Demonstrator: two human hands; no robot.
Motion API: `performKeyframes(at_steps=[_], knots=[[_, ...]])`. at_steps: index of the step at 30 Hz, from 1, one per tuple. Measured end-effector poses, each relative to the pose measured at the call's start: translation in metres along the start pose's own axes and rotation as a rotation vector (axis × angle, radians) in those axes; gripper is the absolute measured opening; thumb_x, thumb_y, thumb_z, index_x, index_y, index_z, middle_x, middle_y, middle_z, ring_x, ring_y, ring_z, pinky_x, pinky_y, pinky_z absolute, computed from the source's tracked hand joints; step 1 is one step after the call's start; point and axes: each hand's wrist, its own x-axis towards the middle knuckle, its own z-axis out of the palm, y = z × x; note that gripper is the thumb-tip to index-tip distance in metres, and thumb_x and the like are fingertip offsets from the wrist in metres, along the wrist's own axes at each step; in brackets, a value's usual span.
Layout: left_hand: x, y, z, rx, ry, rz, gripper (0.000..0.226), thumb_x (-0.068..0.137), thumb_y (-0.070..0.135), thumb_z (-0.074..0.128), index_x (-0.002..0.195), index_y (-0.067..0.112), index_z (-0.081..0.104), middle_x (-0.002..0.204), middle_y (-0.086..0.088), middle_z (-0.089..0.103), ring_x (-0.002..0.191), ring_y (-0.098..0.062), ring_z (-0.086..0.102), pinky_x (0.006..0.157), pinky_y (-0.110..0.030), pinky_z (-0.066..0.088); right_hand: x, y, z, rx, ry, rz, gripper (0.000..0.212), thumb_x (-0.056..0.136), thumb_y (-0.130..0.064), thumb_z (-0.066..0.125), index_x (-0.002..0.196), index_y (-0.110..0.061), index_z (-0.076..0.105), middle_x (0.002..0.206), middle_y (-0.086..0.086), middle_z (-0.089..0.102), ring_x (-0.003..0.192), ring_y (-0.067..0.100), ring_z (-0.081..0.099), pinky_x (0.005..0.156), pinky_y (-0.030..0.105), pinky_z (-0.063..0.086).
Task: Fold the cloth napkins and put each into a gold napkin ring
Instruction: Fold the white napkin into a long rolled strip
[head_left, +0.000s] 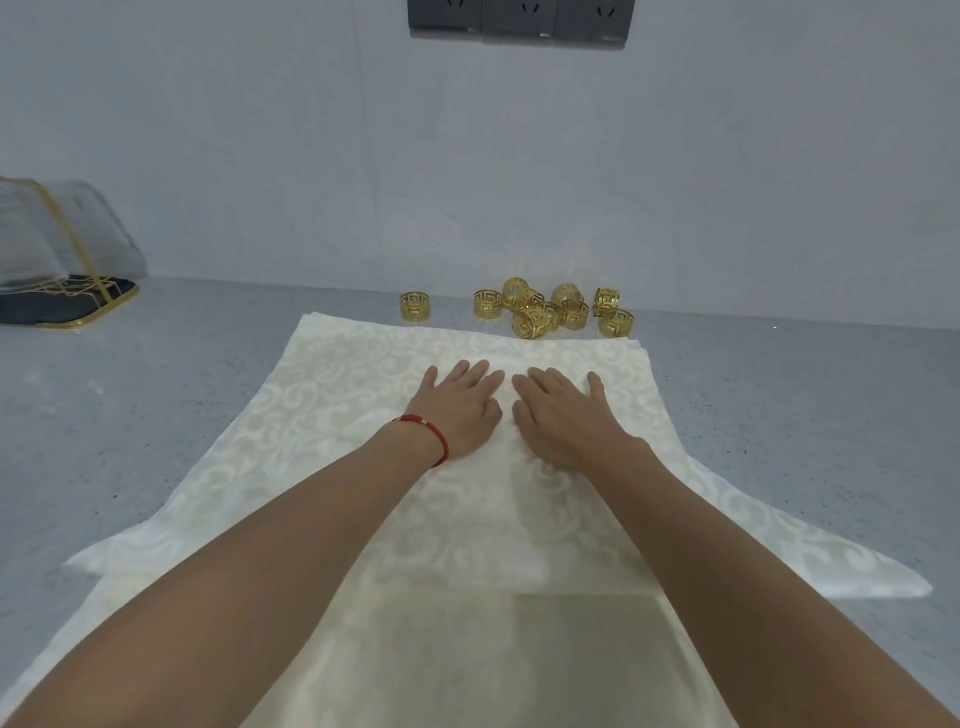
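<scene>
A cream napkin (322, 415) with a pale scroll pattern lies spread on the grey counter, on top of a stack of like napkins whose edges show at the far side. My left hand (460, 402), a red cord on its wrist, presses flat on the cloth near its middle. My right hand (563, 410) lies flat beside it, fingers straight, thumbs almost touching. Several gold napkin rings (540, 312) with a cut-out key pattern sit in a loose cluster just beyond the napkin's far edge; one ring (415, 305) stands apart to the left.
A dark tray with a gold rim (78, 306) holding folded grey mesh cloth stands at the far left against the wall. A row of wall sockets (519, 18) is mounted high on the grey wall. Grey counter (805, 405) shows on both sides.
</scene>
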Motion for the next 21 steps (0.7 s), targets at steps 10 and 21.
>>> performKeyframes(at_steps=[10, 21], knots=[[-0.005, 0.003, 0.007, -0.009, 0.073, -0.008, 0.053, 0.104, 0.032, 0.02, 0.157, 0.023, 0.019, 0.166, 0.0, 0.013, 0.152, -0.019, 0.007, 0.121, -0.057, 0.004, 0.064, 0.0, -0.008, -0.036, 0.132, 0.128, 0.028, 0.107, -0.025, 0.041, 0.125, -0.013, 0.059, 0.133, 0.009, 0.056, 0.124, 0.029, 0.048, 0.098, 0.045, 0.038], [0.004, 0.0, -0.011, -0.028, -0.045, -0.023, 0.05, 0.102, 0.033, 0.023, 0.152, 0.027, 0.031, 0.159, 0.0, 0.029, 0.146, -0.018, 0.024, 0.121, -0.055, 0.003, 0.099, -0.008, -0.008, 0.523, 0.119, 0.445, 0.015, 0.09, -0.017, 0.064, 0.091, -0.03, 0.07, 0.112, -0.008, 0.068, 0.121, 0.023, 0.052, 0.096, 0.044, 0.028]])
